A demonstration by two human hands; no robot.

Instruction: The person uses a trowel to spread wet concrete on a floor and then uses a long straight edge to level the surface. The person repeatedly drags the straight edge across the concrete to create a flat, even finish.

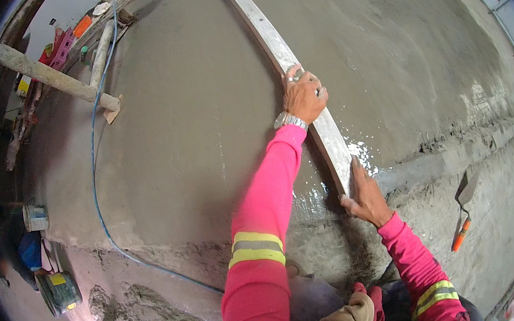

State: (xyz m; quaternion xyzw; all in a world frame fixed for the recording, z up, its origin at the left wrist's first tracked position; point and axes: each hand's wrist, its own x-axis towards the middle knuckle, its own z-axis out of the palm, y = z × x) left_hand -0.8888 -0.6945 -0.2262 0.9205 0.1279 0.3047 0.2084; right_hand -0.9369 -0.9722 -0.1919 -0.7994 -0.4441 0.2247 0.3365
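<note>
A long, pale straightedge [268, 32] lies on a broad surface of smooth wet grey mortar [200, 103], running from the far edge toward me. My left hand [305, 96], with a metal watch at its wrist, is closed around the bar about midway. Lower down, my right hand [367, 195] grips the near end, thumb on one side and fingers on the other. Watery, shiny mortar shows beside that end. To the right of my right hand, a pointed trowel [461, 226] with an orange handle rests on the rougher mortar strip.
A blue cable [95, 179] curves across the left side. Pale poles [51, 76] jut in at upper left. At far left a person [17, 251] is near a bucket [59, 292] and a smaller pail [35, 217]. Lumpy wet mortar [154, 318] is heaped at lower left.
</note>
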